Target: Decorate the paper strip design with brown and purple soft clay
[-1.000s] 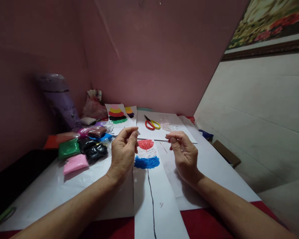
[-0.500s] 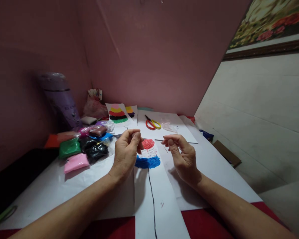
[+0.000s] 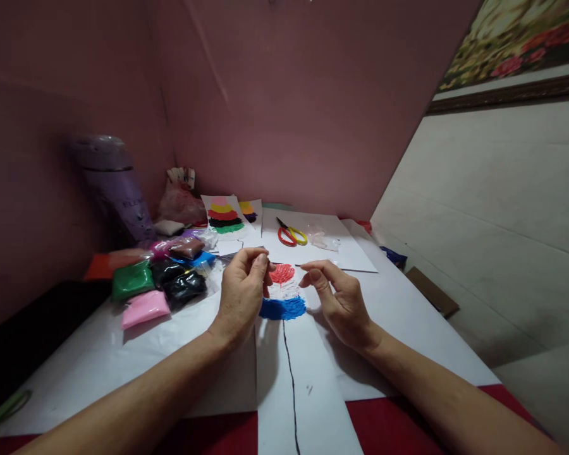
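Observation:
Over a painted sheet (image 3: pixel 322 379), my left hand (image 3: pixel 241 294) is closed, thumb pressed against the bent forefinger. A small dark bit shows at its fingertips, too little to name. Opposite it, my right hand (image 3: pixel 344 303) hovers with its fingers loosely curved and slightly apart; I make out nothing held in it. Below and between the hands, the sheet bears a red patch (image 3: pixel 282 273), a whitish band and a textured blue band (image 3: pixel 283 308). From the blue band a thin black line (image 3: pixel 289 366) runs toward me.
Several bags of coloured material, including a green one (image 3: pixel 133 280) and a pink one (image 3: pixel 145 309), lie at left. Behind them stands a purple flask (image 3: pixel 118 196). Scissors (image 3: pixel 291 236) rest on white board (image 3: pixel 353 246) near a striped sheet (image 3: pixel 225 218). A wall rises behind.
My right hand has moved left, closer to my left hand, and its fingers reach out a little more. My left hand stays almost in place, still pinched.

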The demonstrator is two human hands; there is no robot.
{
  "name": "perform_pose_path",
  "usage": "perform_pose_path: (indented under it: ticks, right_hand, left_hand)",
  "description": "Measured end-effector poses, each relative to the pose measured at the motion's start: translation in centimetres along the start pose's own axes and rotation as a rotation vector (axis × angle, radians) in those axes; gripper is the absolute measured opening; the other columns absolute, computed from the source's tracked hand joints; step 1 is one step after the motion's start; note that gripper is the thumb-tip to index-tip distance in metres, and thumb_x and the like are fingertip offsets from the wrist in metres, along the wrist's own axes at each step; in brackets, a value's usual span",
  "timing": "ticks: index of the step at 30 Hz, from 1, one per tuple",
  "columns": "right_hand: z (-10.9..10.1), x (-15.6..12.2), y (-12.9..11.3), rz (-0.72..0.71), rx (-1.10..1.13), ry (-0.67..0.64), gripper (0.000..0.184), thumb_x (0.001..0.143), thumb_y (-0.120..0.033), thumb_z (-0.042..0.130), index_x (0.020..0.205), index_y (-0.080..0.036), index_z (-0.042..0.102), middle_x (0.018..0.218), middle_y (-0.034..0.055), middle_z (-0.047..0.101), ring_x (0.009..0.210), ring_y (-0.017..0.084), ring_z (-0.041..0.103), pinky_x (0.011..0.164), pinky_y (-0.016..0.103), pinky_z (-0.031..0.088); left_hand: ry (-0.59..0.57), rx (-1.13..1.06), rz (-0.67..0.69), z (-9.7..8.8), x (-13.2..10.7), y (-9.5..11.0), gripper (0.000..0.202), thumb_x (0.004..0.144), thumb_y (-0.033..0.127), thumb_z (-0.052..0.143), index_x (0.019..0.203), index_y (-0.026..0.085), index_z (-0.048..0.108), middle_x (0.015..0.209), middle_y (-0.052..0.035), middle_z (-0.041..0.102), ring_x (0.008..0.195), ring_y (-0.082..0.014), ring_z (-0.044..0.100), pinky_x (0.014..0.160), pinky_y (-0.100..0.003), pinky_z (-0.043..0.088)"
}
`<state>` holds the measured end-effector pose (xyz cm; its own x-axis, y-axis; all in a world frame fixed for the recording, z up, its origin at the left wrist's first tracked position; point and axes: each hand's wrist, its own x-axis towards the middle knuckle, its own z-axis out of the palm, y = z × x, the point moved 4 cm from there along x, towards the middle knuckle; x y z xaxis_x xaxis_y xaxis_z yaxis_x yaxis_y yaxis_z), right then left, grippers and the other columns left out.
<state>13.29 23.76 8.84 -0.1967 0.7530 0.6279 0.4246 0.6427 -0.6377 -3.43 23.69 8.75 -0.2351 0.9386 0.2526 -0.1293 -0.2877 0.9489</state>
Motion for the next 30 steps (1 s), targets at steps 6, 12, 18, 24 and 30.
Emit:
perform_pose_path:
  ticks: [6,12,18,24,30]
  right_hand:
    - [-0.3,0.4,1.6,0.325,0.096,0.128,0.028,0.092,-0.045,0.049,0.092,-0.02,0.06,0.077,0.0035,0.063,0.062,0.016,0.061,0.043,0.024,0.049]
    - [0.6,0.1,3.3,0.483,0.28,0.084,0.033,0.082,-0.051,0.06,0.092,-0.02,0.061,0.092,0.005,0.061,0.085,0.021,0.062,0.058,0.032,0.061]
    - [1.2,-0.1,4.1,0.609,0.462,0.074,0.03,0.081,-0.047,0.064,0.09,-0.018,0.059,0.089,0.0043,0.061,0.085,0.019,0.065,0.07,0.035,0.059]
    - [1.2,0.0,3.9,0.756,0.698,0.061,0.026,0.07,-0.026,0.076,0.091,-0.018,0.062,0.085,0.0049,0.07,0.064,0.016,0.065,0.054,0.028,0.051]
    - [1.6,0.6,2.6,0.736,0.948,-0.127,0.023,0.058,-0.017,0.083,0.077,-0.014,0.07,0.077,0.0062,0.074,0.07,0.018,0.066,0.068,0.029,0.05]
  left_hand:
    - [0.174,0.105,0.052,-1.4,0.7,-0.5,0.015,0.082,0.021,0.057,0.096,0.016,0.058,0.085,-0.0033,0.063,0.081,-0.0155,0.059,0.078,-0.028,0.043]
    - [0.251,0.091,-0.167,-1.7,0.9,-0.7,0.011,0.082,0.018,0.055,0.092,0.015,0.058,0.084,-0.0051,0.065,0.083,-0.0177,0.06,0.069,-0.027,0.042]
    - [0.245,-0.052,-0.261,-1.1,0.5,-0.4,0.008,0.08,0.018,0.057,0.087,0.015,0.059,0.081,-0.0042,0.064,0.079,-0.0171,0.059,0.062,-0.025,0.043]
    - [0.257,-0.169,-0.228,-1.2,0.6,-0.6,0.007,0.078,0.019,0.061,0.082,0.014,0.059,0.078,-0.0027,0.062,0.08,-0.0162,0.059,0.072,-0.03,0.046]
    - [0.205,-0.233,-0.199,-0.9,0.8,-0.3,0.006,0.076,0.017,0.062,0.08,0.013,0.059,0.073,-0.0021,0.061,0.074,-0.0153,0.058,0.077,-0.033,0.046]
